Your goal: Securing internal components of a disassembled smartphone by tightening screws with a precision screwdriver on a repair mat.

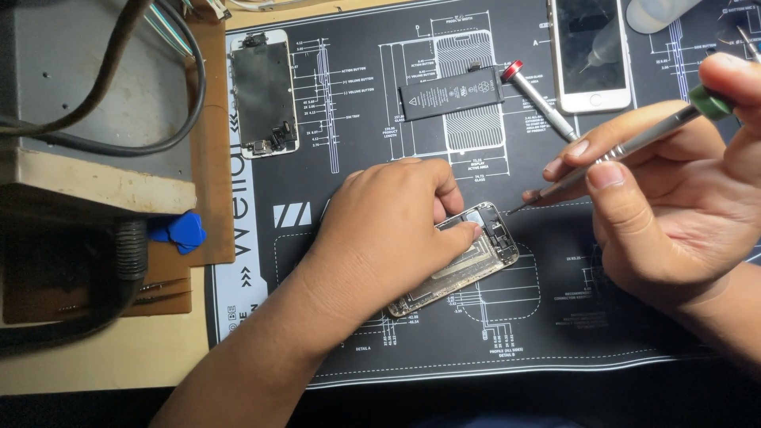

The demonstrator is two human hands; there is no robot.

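While gripped, phone frame (468,265) mid-mat (444,349).

The left hand (388,230) covered most of the open phone (468,261), hiding its lower interior. The top edge cut off the white phone (590,51) and the bottle (654,12). The screwdriver (626,147) tip was too small to make out.

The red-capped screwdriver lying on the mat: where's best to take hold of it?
Take the red-capped screwdriver by its knurled metal shaft, from above, grip closing across it. It lies flat and slanted beside the battery, free on both sides; the right hand already holds another driver.
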